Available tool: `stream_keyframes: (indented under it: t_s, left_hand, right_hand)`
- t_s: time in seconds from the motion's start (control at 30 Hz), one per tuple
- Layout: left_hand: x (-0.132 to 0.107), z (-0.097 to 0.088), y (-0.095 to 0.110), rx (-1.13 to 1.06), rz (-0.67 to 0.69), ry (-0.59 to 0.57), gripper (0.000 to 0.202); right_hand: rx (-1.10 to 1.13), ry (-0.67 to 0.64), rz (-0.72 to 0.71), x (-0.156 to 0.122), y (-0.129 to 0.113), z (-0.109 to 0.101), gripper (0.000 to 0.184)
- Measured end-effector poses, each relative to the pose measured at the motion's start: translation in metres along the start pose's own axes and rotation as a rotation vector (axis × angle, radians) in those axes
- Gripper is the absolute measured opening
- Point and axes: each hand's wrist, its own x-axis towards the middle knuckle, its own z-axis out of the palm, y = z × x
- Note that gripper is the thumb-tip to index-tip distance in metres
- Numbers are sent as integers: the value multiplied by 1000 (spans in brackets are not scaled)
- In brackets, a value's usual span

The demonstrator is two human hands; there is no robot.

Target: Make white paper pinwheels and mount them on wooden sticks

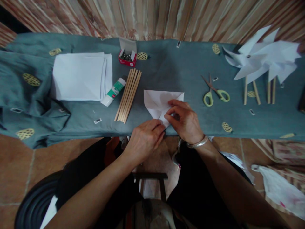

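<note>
A small sheet of white paper (154, 98), creased and partly folded, lies at the table's near edge between my hands. My left hand (147, 135) is closed on its near corner, fingertips pressed together there. From the right, my right hand (184, 121) pinches the paper with curled fingers, a silver bangle on the wrist; part of the paper is hidden beneath these fingers. To the left lie several thin wooden sticks (128, 95) side by side and a glue stick (113, 92). On the right, scissors (214, 92) with green handles rest with blades slightly apart.
A stack of white paper (78, 76) lies at the left. Behind the sticks stands an open red box (128, 57) of small metal pieces. Finished white paper pinwheels (257, 57) on sticks lie at the right. A striped curtain (152, 19) hangs along the far edge.
</note>
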Motion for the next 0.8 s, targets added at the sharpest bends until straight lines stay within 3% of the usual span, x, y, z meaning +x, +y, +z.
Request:
stream_keyframes:
  t_s: [0.5,0.8]
  left_hand:
    - [0,0,0,1,1,4,15]
    - [0,0,0,1,0,-14,16]
  right_hand:
    - [13,-1,10,-2,-1,1,3]
    - [0,49,-79,-7,3,9,15]
